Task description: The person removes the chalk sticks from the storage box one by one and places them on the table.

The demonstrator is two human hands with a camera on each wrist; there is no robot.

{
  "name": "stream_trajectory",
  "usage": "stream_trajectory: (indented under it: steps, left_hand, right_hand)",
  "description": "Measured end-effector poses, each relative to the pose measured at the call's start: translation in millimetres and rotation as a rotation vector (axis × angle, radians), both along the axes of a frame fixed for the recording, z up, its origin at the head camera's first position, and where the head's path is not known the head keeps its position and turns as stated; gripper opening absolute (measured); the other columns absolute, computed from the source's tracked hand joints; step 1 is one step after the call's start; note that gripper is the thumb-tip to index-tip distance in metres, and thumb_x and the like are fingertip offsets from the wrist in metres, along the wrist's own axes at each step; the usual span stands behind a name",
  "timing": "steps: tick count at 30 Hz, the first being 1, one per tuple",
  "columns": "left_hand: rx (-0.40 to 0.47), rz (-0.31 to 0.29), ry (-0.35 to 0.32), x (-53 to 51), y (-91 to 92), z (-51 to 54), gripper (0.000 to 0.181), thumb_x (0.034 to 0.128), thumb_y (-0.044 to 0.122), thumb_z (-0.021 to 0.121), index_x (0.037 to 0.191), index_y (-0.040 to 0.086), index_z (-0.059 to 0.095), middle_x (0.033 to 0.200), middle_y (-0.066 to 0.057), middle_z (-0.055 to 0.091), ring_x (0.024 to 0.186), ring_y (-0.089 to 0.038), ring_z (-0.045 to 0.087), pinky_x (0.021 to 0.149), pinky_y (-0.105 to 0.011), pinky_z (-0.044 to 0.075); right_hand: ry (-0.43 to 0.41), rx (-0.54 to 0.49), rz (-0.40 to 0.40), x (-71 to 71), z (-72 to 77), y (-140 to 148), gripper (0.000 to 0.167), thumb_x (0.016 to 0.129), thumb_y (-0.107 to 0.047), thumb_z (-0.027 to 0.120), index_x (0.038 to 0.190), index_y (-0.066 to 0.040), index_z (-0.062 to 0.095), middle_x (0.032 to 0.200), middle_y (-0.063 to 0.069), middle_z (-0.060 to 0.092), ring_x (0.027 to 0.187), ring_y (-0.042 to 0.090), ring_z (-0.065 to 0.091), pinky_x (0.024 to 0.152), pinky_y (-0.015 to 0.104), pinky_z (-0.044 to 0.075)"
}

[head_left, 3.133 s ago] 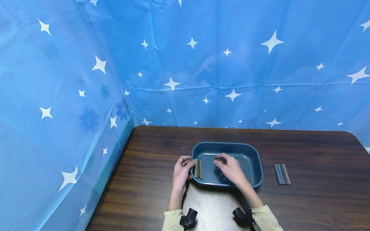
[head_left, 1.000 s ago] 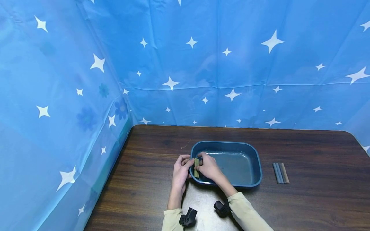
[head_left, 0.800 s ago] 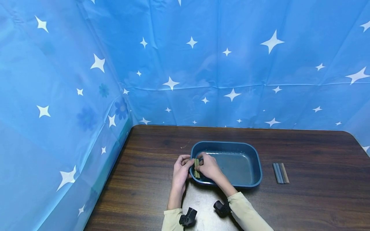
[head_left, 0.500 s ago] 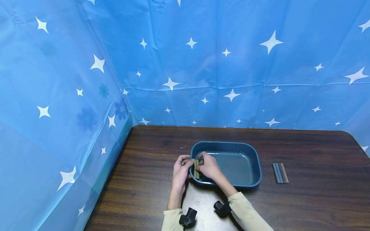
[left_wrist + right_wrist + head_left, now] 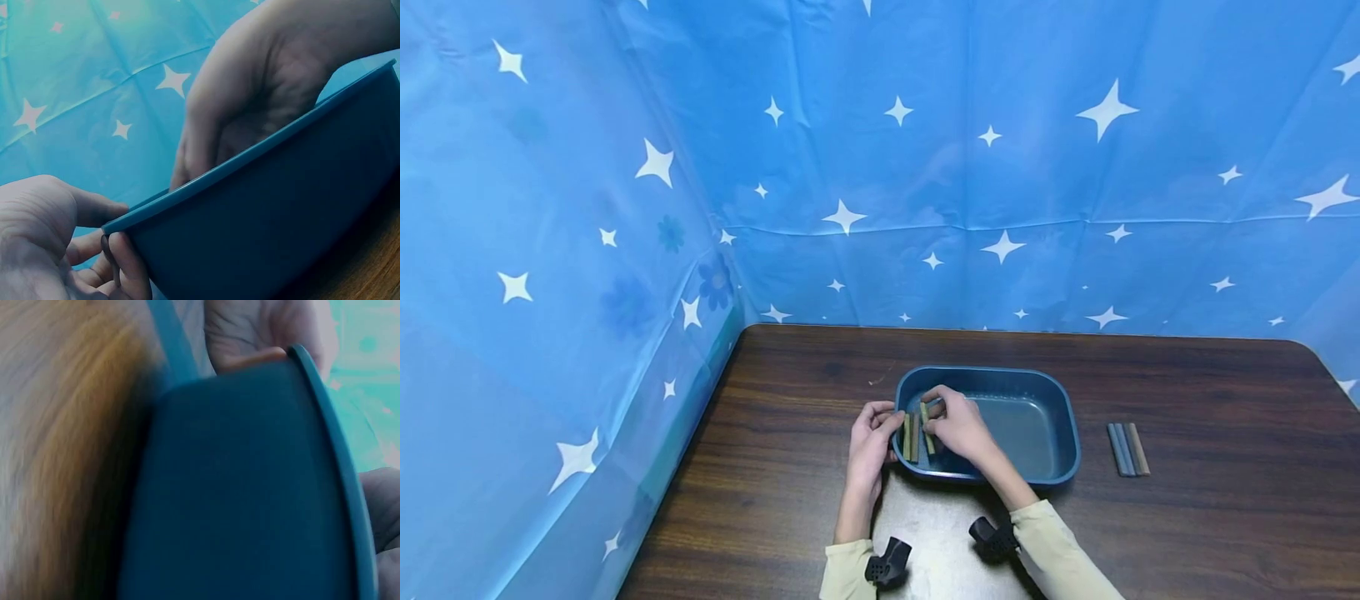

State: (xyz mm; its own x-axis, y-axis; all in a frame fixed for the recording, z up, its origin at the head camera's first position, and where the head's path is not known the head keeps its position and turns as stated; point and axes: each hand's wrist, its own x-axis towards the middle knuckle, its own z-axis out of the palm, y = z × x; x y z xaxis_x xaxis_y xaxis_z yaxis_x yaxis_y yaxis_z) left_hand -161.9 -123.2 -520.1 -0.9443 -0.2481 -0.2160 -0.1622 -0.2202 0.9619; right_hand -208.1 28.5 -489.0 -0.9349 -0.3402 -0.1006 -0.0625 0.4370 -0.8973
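A blue rectangular basin (image 5: 1022, 481) stands on the table. My left hand (image 5: 868, 446) grips its left rim, thumb on top and fingers beneath, as the left wrist view shows. Inside, near that end, lie a yellow-green stick (image 5: 907, 439) and a brown stick (image 5: 915, 442) side by side. My right hand (image 5: 958, 425) reaches into the basin and pinches another thin yellow-green stick (image 5: 929, 440), slightly tilted and a little to the right of those two. In both wrist views the basin wall (image 5: 250, 225) hides the sticks.
To the right of the basin, several blue-grey and brown sticks (image 5: 1127, 450) lie together on the dark wooden table (image 5: 1240, 433). A blue curtain with white stars (image 5: 1037, 167) rises behind and to the left. Both wrists carry black camera mounts (image 5: 889, 563).
My right hand moved left from above the basin's middle to the sticks, took hold of a yellow-green one, and shifted it slightly right. The left hand stays on the rim.
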Motion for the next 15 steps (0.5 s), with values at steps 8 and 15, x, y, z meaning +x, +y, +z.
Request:
stream_trajectory:
  steps: [8, 15]
  left_hand:
    - [-0.005, 0.006, 0.000, -1.6, 0.5, 2.8, 0.030, 0.0988, 0.012, 0.067, 0.122, -0.004, 0.057, 0.091, 0.003, 0.060, 0.061, -0.008, 0.049, 0.044, -0.018, 0.042]
    - [-0.006, 0.009, -0.016, -1.4, 0.1, 0.1, 0.030, 0.0990, 0.011, 0.066, 0.123, -0.004, 0.057, 0.091, 0.003, 0.060, 0.062, -0.009, 0.050, 0.045, -0.018, 0.042]
  right_hand:
    - [-0.053, -0.043, -0.024, -1.1, 11.0, 34, 0.036, 0.092, 0.007, 0.067, 0.128, 0.008, 0.063, 0.102, 0.017, 0.068, 0.082, 0.024, 0.069, 0.064, 0.040, 0.062]
    - [-0.064, -0.082, -0.040, 2.9, 19.2, 63, 0.039, 0.095, 0.006, 0.065, 0.133, 0.009, 0.059, 0.110, 0.021, 0.067, 0.092, 0.029, 0.070, 0.071, 0.043, 0.063]
